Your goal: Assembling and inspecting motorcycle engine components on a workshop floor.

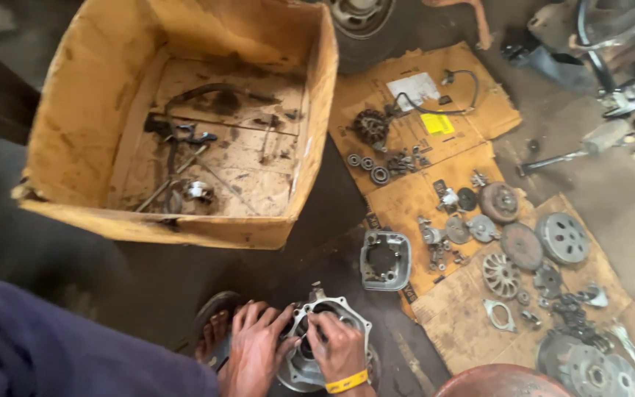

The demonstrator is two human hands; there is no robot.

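A grey metal engine casing [341, 309] with a round opening lies on the dark floor at the bottom centre. My left hand [253, 351] presses on its left rim with the fingers spread. My right hand [338, 347], with a yellow band at the wrist, rests on the casing's middle, its fingers curled into the opening. Both hands grip the casing. Whatever lies under my palms is hidden.
A large worn cardboard box [314, 110] with cables and small tools stands at the upper left. Flattened cardboard [406, 202] on the right carries bearings, gears, clutch discs [522, 245] and a square grey cylinder block [385, 259]. A sandalled foot [213, 328] is left of my hands.
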